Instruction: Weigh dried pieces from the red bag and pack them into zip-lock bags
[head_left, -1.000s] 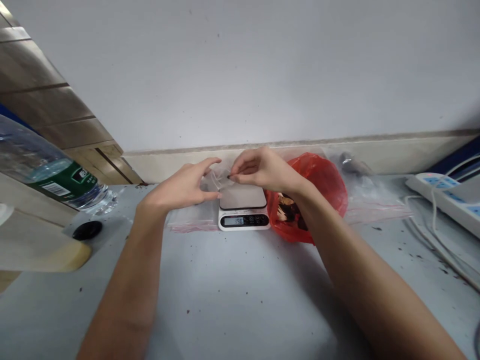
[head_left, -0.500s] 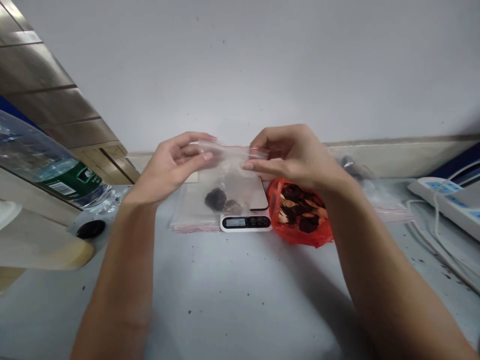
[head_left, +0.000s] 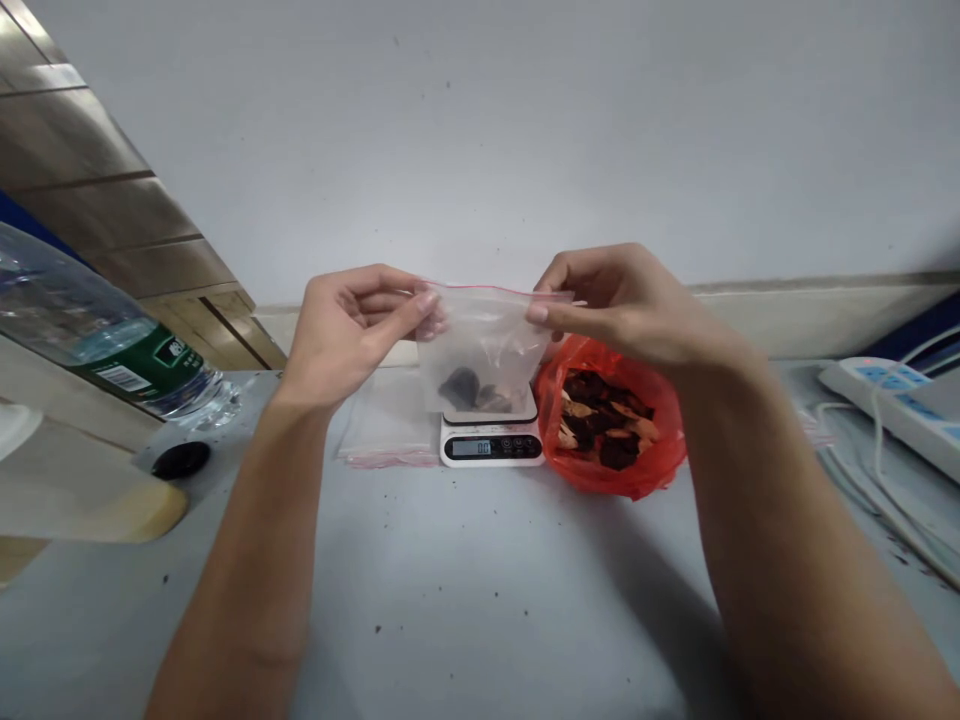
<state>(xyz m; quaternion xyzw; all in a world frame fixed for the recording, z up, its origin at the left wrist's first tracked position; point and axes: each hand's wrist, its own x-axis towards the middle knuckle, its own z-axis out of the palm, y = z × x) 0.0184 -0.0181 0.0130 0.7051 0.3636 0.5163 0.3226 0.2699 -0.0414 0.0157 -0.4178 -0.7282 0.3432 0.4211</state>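
Even, soft indoor light, moderately bright; no glare. Faint shadows fall under both forearms onto the pale grey speckled tabletop (head_left: 465, 600). Wide-angle lens bends the edges: the clear plastic water bottle with green label (head_left: 97, 345) at the left leans and stretches. Picture mildly soft throughout; the small white digital scale's display (head_left: 491, 447) reads blurred.

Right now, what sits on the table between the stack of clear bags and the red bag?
A small digital scale, seen in the head view, partly behind the held zip bag.
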